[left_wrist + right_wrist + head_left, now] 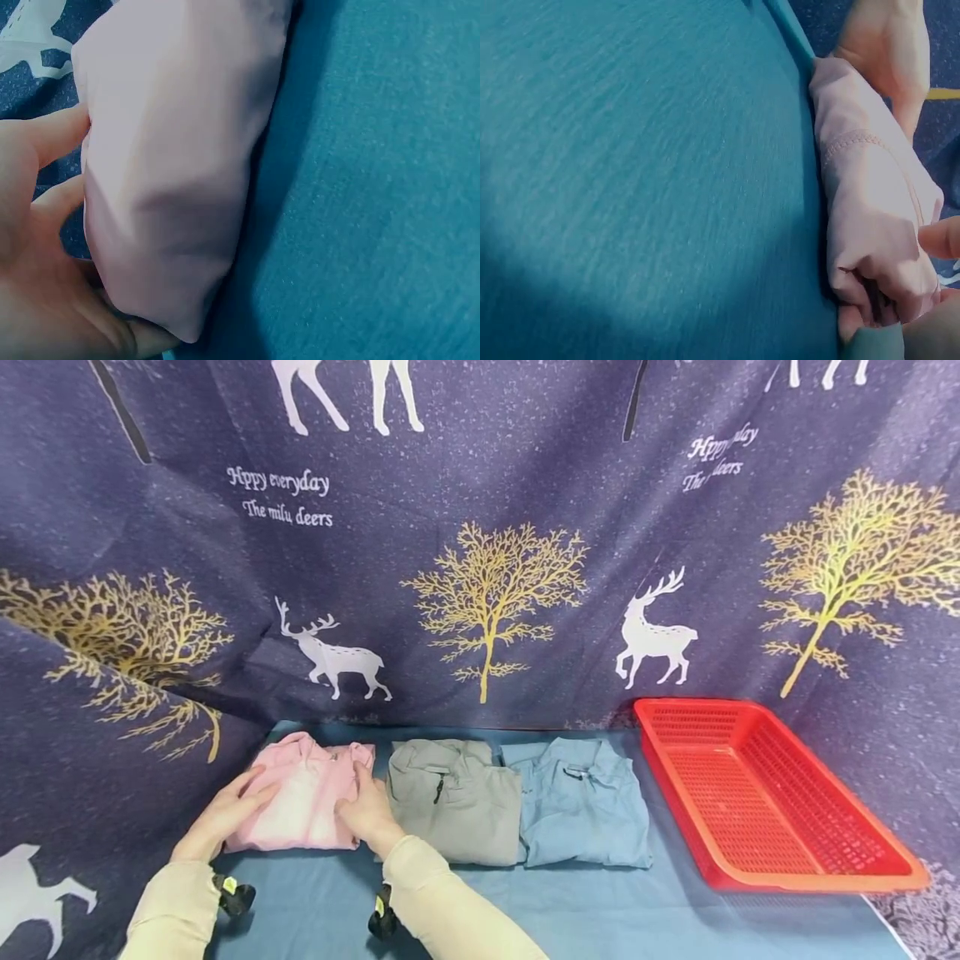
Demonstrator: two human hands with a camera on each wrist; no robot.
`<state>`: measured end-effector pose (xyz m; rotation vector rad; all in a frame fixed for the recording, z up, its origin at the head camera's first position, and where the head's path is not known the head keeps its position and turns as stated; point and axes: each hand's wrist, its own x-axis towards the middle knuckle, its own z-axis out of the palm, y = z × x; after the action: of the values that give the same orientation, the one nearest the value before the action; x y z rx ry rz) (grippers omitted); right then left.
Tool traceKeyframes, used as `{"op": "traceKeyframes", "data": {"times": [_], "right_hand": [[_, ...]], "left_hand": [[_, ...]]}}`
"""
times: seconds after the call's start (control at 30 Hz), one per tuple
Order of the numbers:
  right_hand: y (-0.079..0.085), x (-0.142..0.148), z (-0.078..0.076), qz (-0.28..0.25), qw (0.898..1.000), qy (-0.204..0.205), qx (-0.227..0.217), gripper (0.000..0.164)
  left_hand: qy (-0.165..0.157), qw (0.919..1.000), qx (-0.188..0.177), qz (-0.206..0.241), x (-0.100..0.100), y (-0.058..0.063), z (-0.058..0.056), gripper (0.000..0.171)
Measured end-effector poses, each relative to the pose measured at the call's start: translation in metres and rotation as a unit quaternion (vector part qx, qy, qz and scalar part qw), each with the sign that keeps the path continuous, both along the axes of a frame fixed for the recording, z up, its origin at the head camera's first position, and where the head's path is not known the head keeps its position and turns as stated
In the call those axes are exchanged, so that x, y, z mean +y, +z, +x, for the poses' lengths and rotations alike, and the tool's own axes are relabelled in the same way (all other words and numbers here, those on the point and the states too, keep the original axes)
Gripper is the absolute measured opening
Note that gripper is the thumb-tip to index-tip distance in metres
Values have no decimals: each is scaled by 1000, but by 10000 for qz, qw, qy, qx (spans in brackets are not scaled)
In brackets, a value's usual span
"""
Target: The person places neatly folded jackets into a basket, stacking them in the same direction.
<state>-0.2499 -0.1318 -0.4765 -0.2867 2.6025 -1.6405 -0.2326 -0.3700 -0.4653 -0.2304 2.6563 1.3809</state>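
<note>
Fingers [64, 133] of the left hand [221, 817] curve round one edge of a folded pink shirt [303, 806] as those of the right hand [369, 812] pinch the opposite edge, thumb [940, 238] on top, a fingertip [847, 321] showing beneath. The pink shirt lies on a blue-covered table [315, 902], just left of a folded gray shirt [465, 820]. A folded blue shirt [588, 817] touches the gray shirt's right side; a red basket [825, 882] stands well to the gray shirt's right, and a deer-print cloth [540, 460] hangs behind it. The step in hand looks to be gripping the pink shirt; a next move would call for both sides kept level so the folds hold.
</note>
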Motion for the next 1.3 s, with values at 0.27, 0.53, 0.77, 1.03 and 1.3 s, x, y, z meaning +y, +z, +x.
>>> {"op": "traceKeyframes", "data": {"times": [0.27, 0.53, 0.77, 1.03, 1.3], "right_hand": [[-4, -2, -7, -1361, 9896, -28, -458, 77], [3, 0, -3, -689, 9975, 132, 8, 69], [13, 0, 4, -315, 9993, 20, 189, 65], [28, 10, 12, -46, 9993, 142, 347, 63], [43, 34, 28, -16, 9980, 256, 574, 64]], "left_hand": [[-49, 9917, -633, 1116, -6, -5, 5, 88], [175, 9931, -216, 1138, -10, -21, 14, 85], [272, 9965, 340, 710, -5, -16, 18, 80], [248, 9971, 503, 521, 0, -1, 25, 81], [238, 9965, 735, 321, 20, 21, 35, 79]]}}
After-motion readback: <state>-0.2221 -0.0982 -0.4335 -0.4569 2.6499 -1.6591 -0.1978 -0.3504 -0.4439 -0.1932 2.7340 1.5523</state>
